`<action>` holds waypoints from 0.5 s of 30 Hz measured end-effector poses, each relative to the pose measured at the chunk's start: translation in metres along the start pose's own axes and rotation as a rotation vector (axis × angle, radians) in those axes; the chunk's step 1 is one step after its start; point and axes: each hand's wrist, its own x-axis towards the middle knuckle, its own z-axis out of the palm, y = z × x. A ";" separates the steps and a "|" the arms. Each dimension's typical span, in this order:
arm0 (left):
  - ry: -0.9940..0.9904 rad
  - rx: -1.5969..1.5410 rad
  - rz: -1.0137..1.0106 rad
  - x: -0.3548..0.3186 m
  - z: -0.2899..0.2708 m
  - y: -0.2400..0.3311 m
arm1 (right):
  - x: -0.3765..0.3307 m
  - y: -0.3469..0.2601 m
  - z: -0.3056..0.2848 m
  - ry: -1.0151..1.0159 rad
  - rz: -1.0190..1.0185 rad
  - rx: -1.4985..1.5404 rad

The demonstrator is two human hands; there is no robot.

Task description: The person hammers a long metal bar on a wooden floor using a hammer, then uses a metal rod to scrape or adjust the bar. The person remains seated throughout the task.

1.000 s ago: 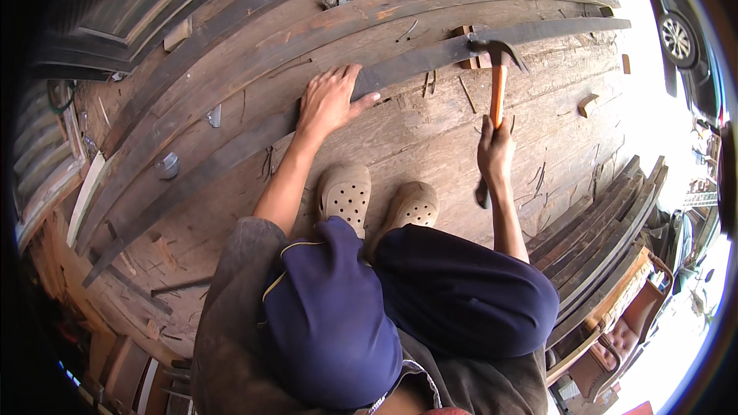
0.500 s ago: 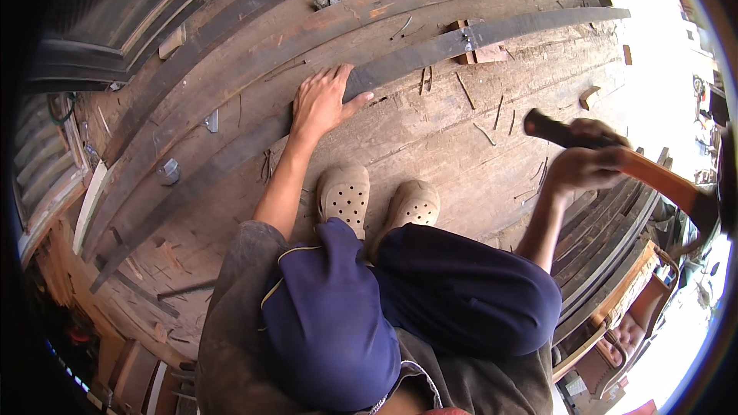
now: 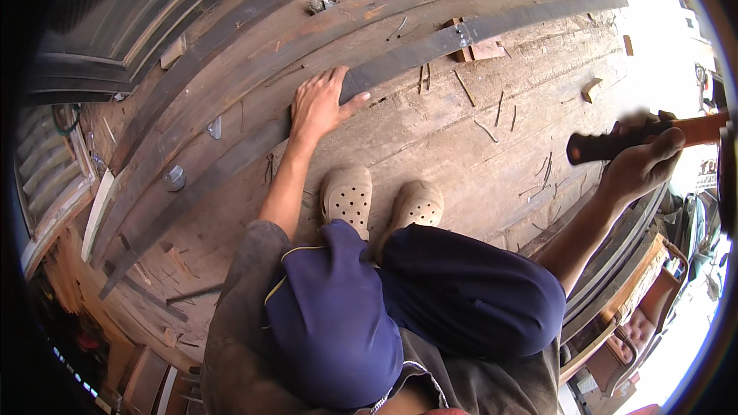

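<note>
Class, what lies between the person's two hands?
Thin, nail-like pieces scattered on the wooden floor between left hand and right hand, in the head view.

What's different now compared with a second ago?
The right hand has swung the hammer off the dark plank and out to the right; its head no longer shows. Nothing was let go. The left hand stayed on the plank.

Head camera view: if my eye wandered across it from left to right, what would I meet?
Pale wooden strip → small grey object → left hand → right beige clog → reddish wooden block → right hand around the hammer's black grip.
</note>
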 end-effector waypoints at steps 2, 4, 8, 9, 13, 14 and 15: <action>-0.009 0.011 -0.003 -0.005 -0.003 -0.005 | -0.010 0.002 0.028 0.132 -0.085 0.053; -0.020 0.057 -0.017 -0.005 -0.004 -0.009 | -0.038 0.051 0.040 -0.063 -0.100 0.073; -0.056 -0.050 -0.046 0.005 -0.004 0.011 | -0.080 0.135 0.029 -0.891 0.193 -0.707; -0.068 -0.022 -0.039 0.004 -0.008 0.000 | -0.079 0.115 0.031 -0.882 0.225 -0.741; -0.023 0.011 -0.015 -0.007 -0.003 -0.007 | -0.042 0.072 0.018 -0.740 0.341 -0.649; 0.005 0.046 -0.006 -0.005 -0.009 -0.014 | -0.031 0.055 0.023 -0.669 0.398 -0.582; -0.027 0.048 -0.019 -0.007 -0.004 -0.013 | -0.021 0.040 0.021 -0.555 0.348 -0.412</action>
